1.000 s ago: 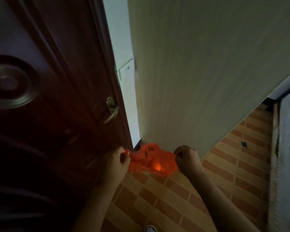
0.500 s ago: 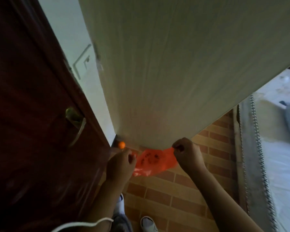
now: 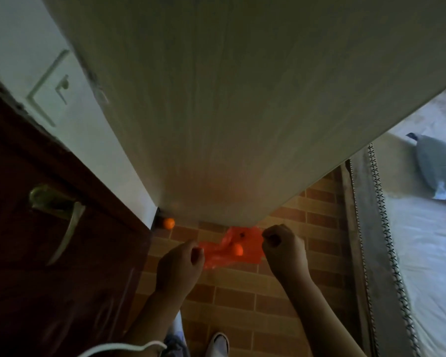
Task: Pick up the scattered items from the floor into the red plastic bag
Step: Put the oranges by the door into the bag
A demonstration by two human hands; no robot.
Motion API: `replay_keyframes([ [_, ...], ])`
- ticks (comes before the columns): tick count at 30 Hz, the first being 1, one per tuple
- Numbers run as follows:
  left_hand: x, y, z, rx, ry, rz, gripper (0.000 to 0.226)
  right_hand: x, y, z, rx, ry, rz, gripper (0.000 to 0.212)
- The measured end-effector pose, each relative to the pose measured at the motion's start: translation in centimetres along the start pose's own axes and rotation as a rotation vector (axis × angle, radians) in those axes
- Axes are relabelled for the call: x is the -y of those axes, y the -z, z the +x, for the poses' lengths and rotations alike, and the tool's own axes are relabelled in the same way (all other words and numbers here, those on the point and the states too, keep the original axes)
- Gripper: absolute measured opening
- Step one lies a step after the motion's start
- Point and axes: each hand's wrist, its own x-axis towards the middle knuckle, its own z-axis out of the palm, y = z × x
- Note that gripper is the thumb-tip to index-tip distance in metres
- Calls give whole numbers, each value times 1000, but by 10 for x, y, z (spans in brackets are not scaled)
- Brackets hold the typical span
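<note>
Hands (image 3: 180,264) (image 3: 283,249) hold red bag (image 3: 245,249), orange ball (image 3: 237,249) inside.

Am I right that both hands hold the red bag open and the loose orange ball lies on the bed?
Not quite. In the head view the left hand and right hand do hold the red bag open, but the loose orange ball lies on the floor, in the corner by the door.

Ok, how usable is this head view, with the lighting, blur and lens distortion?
Head view: dim overall; the dark brown wooden door is nearly black. The red plastic bag and small orange ball on the floor glow clearly. The left hand and right hand are shadowed and soft-edged. Wide-angle bending curves the pale wardrobe panel.
</note>
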Motion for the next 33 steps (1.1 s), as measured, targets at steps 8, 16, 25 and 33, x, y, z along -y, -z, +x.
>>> replay_keyframes([
  [8,30,-31,19,-38,45,-32,9,-43,-53,20,111,22,-29,20],
  [16,99,-83,63,-14,55,-27,5,-81,-145,56,213,56,-56,20],
  [25,179,-161,105,-22,25,111,11,-138,-261,94,204,71,-7,27],
  [33,228,-215,135,1,-66,168,14,-180,-336,125,249,39,-6,27],
])
